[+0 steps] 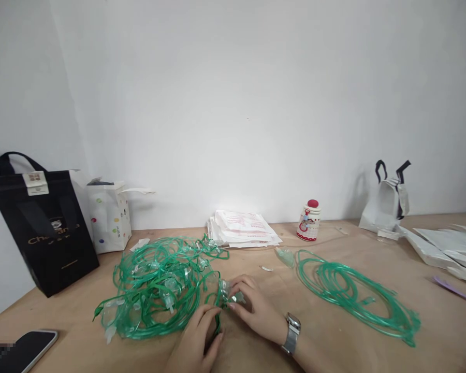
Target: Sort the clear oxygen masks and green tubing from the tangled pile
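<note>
In the middle of the table, my right hand (256, 310) has its fingers closed on a small clear plastic oxygen mask (225, 288). A green strap (218, 325) from this mask runs down into my left hand (197, 335), whose thumb and fingers pinch it. Part of the mask is hidden behind my fingers. Just left of both hands lies a tangled pile of green oxygen tubing (155, 326) with several clear masks among it. Off to the right rests a separate loose coil of green tubing (345, 295), with a greenish clear mask (286, 257) by its far end.
Along the wall stand a black bag (50, 248), a dotted white bag (108, 217), a stack of printed packets (244, 229), a red-capped bottle (309, 223) and a white bag (380, 207). A phone (27, 352) lies front left; white packets (446, 246) and a purple item (454, 291) lie right.
</note>
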`<state>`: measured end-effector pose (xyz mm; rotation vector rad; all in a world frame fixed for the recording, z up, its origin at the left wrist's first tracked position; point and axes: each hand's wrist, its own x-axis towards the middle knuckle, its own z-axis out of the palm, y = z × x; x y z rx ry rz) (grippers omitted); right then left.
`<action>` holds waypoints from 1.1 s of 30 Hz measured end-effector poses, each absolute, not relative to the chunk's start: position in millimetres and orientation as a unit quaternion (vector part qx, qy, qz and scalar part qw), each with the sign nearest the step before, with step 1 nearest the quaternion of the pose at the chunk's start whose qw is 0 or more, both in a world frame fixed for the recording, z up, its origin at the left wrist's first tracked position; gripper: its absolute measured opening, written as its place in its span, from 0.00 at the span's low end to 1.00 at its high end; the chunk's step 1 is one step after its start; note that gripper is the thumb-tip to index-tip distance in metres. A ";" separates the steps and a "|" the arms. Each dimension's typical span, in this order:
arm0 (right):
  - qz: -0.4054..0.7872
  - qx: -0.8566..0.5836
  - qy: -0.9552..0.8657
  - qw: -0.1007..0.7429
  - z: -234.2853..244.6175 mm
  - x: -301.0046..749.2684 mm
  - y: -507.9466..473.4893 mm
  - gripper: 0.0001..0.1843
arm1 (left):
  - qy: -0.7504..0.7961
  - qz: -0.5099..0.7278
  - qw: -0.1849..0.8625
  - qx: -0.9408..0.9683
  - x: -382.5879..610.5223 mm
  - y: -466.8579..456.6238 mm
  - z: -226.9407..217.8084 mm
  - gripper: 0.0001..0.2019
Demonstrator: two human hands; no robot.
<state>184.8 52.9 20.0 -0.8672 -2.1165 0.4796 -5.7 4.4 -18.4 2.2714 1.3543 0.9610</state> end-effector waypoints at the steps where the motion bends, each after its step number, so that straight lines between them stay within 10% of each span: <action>1: 0.208 -0.343 -0.828 0.393 21.0 184.8 51.7 0.02 | 0.482 0.347 0.161 0.789 -5.5 4.1 -17.0 0.17; 16: 0.319 -0.374 -0.795 0.354 16.1 179.8 42.7 0.24 | 0.497 0.331 0.206 0.776 -6.9 6.7 -16.3 0.18; 22: 0.317 -0.439 -0.759 0.361 17.2 178.9 39.8 0.16 | 0.476 0.334 0.220 0.783 -5.3 4.4 -6.8 0.04; 33: 0.219 -0.326 -0.875 0.285 13.6 175.0 34.8 0.04 | 0.445 0.393 0.237 0.769 -10.6 7.7 -12.2 0.09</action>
